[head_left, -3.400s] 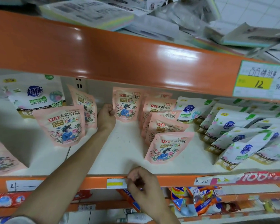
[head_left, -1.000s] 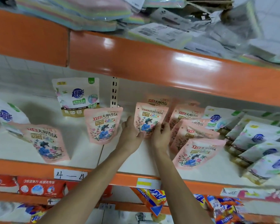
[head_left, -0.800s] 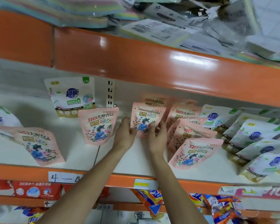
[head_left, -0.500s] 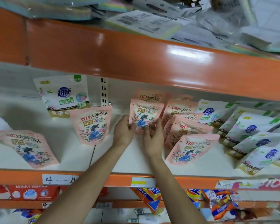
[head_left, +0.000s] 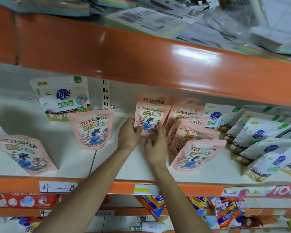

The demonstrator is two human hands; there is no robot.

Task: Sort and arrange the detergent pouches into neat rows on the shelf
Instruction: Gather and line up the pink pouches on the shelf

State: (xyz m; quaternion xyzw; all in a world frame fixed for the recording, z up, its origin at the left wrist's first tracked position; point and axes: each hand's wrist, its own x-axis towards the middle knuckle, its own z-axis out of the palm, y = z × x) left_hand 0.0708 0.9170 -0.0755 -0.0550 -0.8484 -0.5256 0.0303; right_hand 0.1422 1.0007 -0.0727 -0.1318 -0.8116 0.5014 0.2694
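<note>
Centrally, on the white shelf board [head_left: 118, 170] — one upright pink floral detergent pouch [head_left: 151, 117], its lower corners pinched by left hand [head_left: 128, 134] and right hand [head_left: 155, 145]; more pink pouches [head_left: 194, 154] just beside, rightward.

The pink plastic stand-up pouch [head_left: 151, 115] carries pink roses, a blue-clad figure and red lettering. The white plastic pouch [head_left: 62, 98] shows a blue logo, green tags and a gold base band. The painted metal shelf edge [head_left: 202, 189] is orange.

A shop: orange shelf edges [head_left: 141, 61] bear price labels [head_left: 146, 189], with detergent pouches [head_left: 92, 130] stocked in quantity.
</note>
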